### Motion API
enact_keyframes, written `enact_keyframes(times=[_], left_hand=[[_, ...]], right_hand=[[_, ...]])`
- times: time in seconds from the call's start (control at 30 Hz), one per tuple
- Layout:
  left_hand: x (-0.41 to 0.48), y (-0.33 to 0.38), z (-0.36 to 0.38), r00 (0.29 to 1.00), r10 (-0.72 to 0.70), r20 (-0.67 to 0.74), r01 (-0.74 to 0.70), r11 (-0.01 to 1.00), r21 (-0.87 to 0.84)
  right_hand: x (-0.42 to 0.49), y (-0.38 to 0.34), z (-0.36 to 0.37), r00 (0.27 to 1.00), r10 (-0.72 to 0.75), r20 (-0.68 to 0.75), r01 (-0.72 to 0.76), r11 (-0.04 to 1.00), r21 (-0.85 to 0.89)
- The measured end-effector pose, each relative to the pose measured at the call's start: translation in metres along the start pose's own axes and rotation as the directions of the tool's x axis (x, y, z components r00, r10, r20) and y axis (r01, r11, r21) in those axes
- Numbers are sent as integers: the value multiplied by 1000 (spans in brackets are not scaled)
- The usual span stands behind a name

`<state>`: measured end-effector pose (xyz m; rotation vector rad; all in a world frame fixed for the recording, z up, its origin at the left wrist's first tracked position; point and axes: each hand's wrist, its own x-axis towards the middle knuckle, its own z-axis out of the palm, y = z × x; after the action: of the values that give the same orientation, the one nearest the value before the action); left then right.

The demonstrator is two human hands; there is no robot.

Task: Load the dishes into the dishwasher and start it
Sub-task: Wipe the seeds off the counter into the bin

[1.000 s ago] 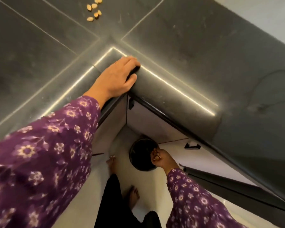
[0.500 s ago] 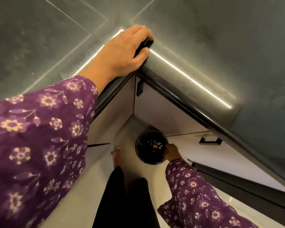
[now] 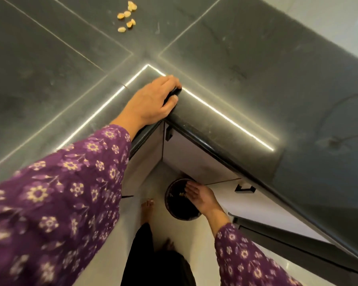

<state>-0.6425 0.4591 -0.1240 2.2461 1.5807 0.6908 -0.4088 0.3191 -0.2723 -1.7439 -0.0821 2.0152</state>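
My left hand (image 3: pixel 151 102) rests on the inner corner of the dark stone counter (image 3: pixel 256 69), with its fingers curled over the corner's edge. Down at floor level stands a round black bin (image 3: pixel 178 211) in the corner under the counter. My right hand (image 3: pixel 198 198) hovers over the bin's right rim, palm up, fingers spread and empty. A few pale scraps lie inside the bin. No dishes and no dishwasher interior are in sight.
Several yellow food bits (image 3: pixel 127 16) lie on the counter at the top. White cabinet doors with black handles (image 3: pixel 244 188) line the corner below. A dark panel edge (image 3: pixel 287 242) juts out low on the right. My bare feet (image 3: pixel 147 205) stand on the pale floor.
My right hand was closed above the bin's rim and has now opened flat over it. The left hand has kept its hold on the corner. The view dipped and rose again.
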Motion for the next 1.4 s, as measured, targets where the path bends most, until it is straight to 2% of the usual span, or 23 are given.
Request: enact_keyframes(times=[0.13,0.23,0.3,0.37,0.43,0.57,0.67,0.77,0.9,1.03,1.17,1.27,1.4], left_hand=[[-2,5,-3,1000,-17,-14,17,1000,-13],[-4,4,-7,988,-96,-120,87,994,-73],[0,-4,-15,943,-225,-247,189,969,-159],[9,-20,-29,887,-326,-326,274,942,-194],[21,-40,-46,857,-371,-359,315,927,-205],[48,-84,-78,814,-430,-391,361,901,-240],[66,-115,-91,786,-473,-398,398,880,-258],[75,-135,-92,769,-506,-391,418,861,-290],[76,-147,-81,785,-472,-401,393,880,-265],[79,-151,-76,810,-400,-429,350,916,-194],[81,-156,-75,803,-422,-422,366,906,-210],[81,-156,-75,801,-426,-420,363,904,-225],[82,-156,-77,786,-445,-430,363,894,-261]], right_hand=[[-70,-24,39,980,-106,167,147,955,-258],[-119,-49,71,932,-180,313,307,853,-422],[-145,-74,98,868,-285,408,455,784,-422],[-156,-105,131,769,-433,470,608,721,-331],[-156,-142,167,680,-546,490,706,668,-235],[-129,-211,236,607,-648,460,773,616,-154],[-94,-252,285,562,-713,418,826,514,-234],[-59,-284,327,522,-764,381,836,369,-405],[-20,-316,367,453,-760,467,817,144,-559],[11,-339,408,441,-690,574,776,-28,-630],[28,-354,441,406,-614,676,740,-214,-638],[31,-356,445,360,-508,782,725,-375,-577],[24,-335,420,316,-456,832,738,-432,-518]])
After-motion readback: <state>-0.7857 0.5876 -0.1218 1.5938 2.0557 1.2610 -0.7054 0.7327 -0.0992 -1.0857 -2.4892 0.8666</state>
